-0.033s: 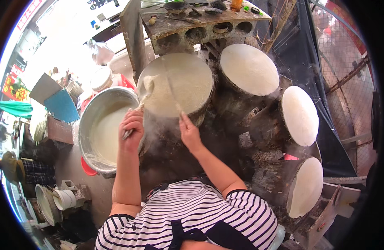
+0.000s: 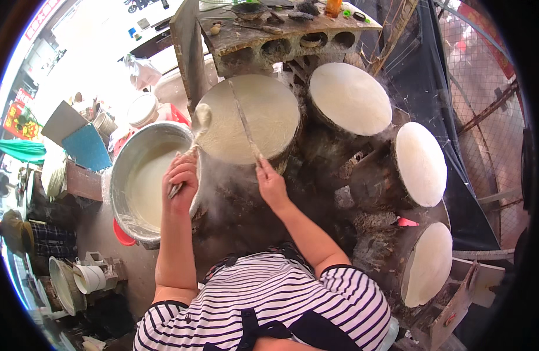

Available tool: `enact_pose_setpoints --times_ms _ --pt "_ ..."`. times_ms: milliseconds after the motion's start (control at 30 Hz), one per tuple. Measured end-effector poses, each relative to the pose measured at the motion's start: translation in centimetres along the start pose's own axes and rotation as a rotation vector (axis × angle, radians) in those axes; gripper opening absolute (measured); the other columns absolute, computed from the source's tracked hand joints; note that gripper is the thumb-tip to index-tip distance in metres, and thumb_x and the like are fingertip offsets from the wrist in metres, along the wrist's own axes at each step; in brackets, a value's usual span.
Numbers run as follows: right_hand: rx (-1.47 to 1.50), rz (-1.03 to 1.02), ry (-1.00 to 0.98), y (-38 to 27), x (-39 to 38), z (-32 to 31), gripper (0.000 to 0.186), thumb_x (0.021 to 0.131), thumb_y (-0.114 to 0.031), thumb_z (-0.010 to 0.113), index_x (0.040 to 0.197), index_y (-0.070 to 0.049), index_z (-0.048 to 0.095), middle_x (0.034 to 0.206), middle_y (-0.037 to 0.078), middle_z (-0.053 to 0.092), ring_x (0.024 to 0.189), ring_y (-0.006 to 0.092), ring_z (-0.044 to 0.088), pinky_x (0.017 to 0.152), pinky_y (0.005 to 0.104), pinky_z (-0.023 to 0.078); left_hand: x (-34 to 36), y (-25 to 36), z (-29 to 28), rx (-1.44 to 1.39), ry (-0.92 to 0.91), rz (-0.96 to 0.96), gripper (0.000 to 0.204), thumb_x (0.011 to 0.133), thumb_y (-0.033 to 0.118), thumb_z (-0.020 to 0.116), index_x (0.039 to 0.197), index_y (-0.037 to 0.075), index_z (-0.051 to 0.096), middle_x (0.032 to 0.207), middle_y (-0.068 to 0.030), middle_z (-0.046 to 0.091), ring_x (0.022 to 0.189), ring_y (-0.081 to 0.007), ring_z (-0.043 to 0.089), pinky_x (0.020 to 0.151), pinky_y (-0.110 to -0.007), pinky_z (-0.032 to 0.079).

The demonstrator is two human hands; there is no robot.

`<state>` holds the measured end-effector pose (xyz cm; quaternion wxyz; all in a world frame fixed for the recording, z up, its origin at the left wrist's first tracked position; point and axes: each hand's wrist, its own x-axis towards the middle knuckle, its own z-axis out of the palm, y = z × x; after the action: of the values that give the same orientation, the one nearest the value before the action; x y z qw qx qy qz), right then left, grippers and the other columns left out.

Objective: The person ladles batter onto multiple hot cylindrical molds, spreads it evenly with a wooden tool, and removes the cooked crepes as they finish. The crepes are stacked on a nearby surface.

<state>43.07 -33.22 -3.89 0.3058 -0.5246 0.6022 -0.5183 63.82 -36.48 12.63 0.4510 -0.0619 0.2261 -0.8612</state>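
Note:
My left hand (image 2: 182, 175) is closed round the handle of a batter-coated ladle (image 2: 202, 115). The ladle's bowl is at the left edge of a round griddle (image 2: 275, 117) covered with pale batter. Between my right hand's (image 2: 271, 182) fingers is a long thin stick (image 2: 242, 120), slanting up and left across the griddle, its far end near the back rim. Whether the stick touches the batter, I cannot tell. Below and left of the ladle stands a big metal pot (image 2: 121, 202), with pale batter (image 2: 153, 181) inside. Steam blurs the griddle's near side.
Three more batter-covered round griddles (image 2: 350, 98) (image 2: 421, 164) (image 2: 428, 266) curve round my right side on dark sooty stoves. Behind the main griddle is a block ledge (image 2: 257, 44) with pans on it. An upright board (image 2: 187, 52) and white bucket (image 2: 143, 110) stand left.
The ladle's bowl has shifted slightly left toward the griddle's edge. My right hand has moved slightly right and down, and the stick now shows more sharply.

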Motion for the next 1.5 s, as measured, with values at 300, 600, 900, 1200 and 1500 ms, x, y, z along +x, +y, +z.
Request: enact_pose_setpoints --times_ms 300,600,900,1200,1500 --pt "-1.103 -0.268 -0.111 3.2 8.6 -8.8 0.047 0.086 -0.024 0.052 0.131 -0.018 0.041 0.066 0.009 0.053 0.053 0.0273 0.058 0.047 0.0385 0.048 -6.7 3.3 2.5 0.35 -0.072 0.206 0.022 0.097 0.02 0.034 0.087 0.002 0.039 0.07 -0.0026 0.038 0.052 -0.0117 0.04 0.041 -0.026 0.035" --pt "-0.9 -0.071 0.012 1.7 7.3 -9.3 0.028 0.087 -0.021 0.045 0.114 -0.017 0.052 0.075 0.018 0.061 0.063 0.036 0.061 0.052 0.0496 0.047 -11.8 8.1 -2.2 0.446 0.049 0.333 0.034 0.098 0.018 0.033 0.122 -0.006 0.036 0.067 0.0003 0.035 0.047 -0.0069 0.034 0.034 -0.021 0.029" --pt "-0.298 -0.133 -0.584 -11.1 -5.5 8.8 0.047 0.085 -0.031 0.044 0.126 -0.01 0.042 0.089 0.021 0.063 0.081 0.0358 0.062 0.069 0.0464 0.049 -12.0 11.8 -7.1 0.779 0.384 0.354 0.035 0.096 0.021 0.042 0.12 -0.006 0.041 0.093 -0.0094 0.058 0.049 -0.0067 0.035 0.038 -0.019 0.029" --pt "-0.598 -0.044 0.342 -4.4 -9.5 -13.9 0.033 0.071 -0.019 0.058 0.099 -0.002 0.052 0.092 0.018 0.053 0.087 0.0364 0.052 0.077 0.0461 0.043 -13.2 17.7 -13.3 0.922 0.521 0.503 0.039 0.094 0.01 0.044 0.13 -0.005 0.038 0.063 0.0019 0.039 0.047 -0.0031 0.032 0.038 -0.017 0.029" --pt "-1.473 0.81 0.825 7.0 -30.0 -45.4 0.029 0.076 -0.012 0.057 0.103 -0.002 0.059 0.107 0.016 0.053 0.105 0.0304 0.047 0.089 0.0412 0.036 -6.9 15.1 -15.3 0.84 0.408 0.288 0.02 0.094 0.008 0.04 0.111 -0.001 0.047 0.057 0.0028 0.034 0.044 -0.0041 0.03 0.039 -0.019 0.029"
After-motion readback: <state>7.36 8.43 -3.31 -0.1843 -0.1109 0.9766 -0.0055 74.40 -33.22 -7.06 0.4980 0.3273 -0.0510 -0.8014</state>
